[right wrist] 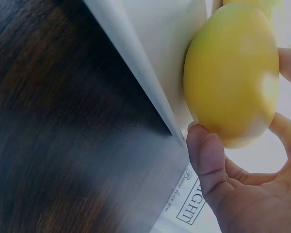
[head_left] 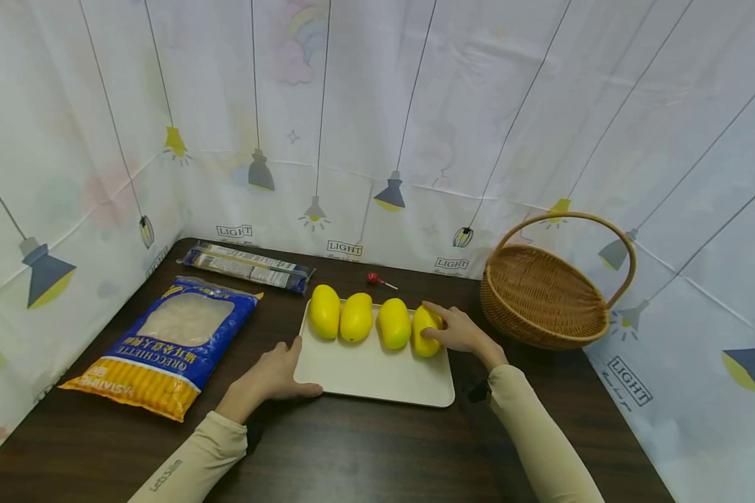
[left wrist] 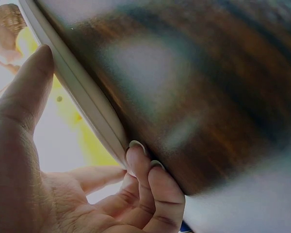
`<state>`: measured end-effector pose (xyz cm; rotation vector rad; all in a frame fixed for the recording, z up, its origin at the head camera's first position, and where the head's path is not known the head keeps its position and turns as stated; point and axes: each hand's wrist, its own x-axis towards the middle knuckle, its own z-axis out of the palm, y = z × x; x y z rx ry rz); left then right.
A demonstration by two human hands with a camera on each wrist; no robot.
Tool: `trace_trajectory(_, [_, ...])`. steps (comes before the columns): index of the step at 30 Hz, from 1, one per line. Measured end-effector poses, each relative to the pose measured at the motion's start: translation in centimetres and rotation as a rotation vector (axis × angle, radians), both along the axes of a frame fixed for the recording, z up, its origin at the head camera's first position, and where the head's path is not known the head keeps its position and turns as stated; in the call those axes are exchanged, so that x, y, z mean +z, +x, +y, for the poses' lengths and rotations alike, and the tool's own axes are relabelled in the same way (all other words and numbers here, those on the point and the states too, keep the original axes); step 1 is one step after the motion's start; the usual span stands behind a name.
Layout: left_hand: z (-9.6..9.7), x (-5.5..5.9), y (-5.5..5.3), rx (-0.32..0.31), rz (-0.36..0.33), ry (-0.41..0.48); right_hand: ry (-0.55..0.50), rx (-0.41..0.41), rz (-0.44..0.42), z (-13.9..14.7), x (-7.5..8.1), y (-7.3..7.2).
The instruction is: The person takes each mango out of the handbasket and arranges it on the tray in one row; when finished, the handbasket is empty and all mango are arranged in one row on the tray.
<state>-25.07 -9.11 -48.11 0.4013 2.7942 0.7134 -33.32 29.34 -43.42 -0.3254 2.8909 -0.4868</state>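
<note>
A white rectangular tray (head_left: 374, 374) lies on the dark wooden table, with yellow mangoes in a row along its far side. My left hand (head_left: 275, 374) holds the tray's near left corner, thumb along the front edge and fingers at the left side. In the left wrist view its fingertips (left wrist: 157, 177) curl against the tray rim. At the right end of the row, my right hand (head_left: 465, 334) grips the last mango (right wrist: 233, 77) between thumb and fingers. To its left sit three more: one mango (head_left: 394, 323), a second mango (head_left: 356, 318) and the leftmost mango (head_left: 324, 311).
A wicker basket (head_left: 541, 293) with a tall handle stands at the back right. On the left lies a blue and yellow bag of orecchiette pasta (head_left: 170, 342), with a long blue-ended packet (head_left: 245, 267) behind it. A red lollipop (head_left: 372, 278) lies beyond the tray.
</note>
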Motion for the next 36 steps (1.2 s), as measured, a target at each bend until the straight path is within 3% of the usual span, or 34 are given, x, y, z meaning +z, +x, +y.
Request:
trace_trajectory(18, [0.0,-0.2,0.0,-0.010,0.010,-0.017,0.005,-0.070,0.029,-0.1,-0.4,0.6])
trace_trajectory(31, [-0.1,-0.2,-0.2,-0.003,0.001,-0.012,-0.054,-0.209,0.096,1.6,-0.1,3.4])
trace_trajectory(36, [-0.2,0.1,-0.3,0.010,0.057,-0.038,-0.055,-0.231,0.100,2.4,-0.4,4.7])
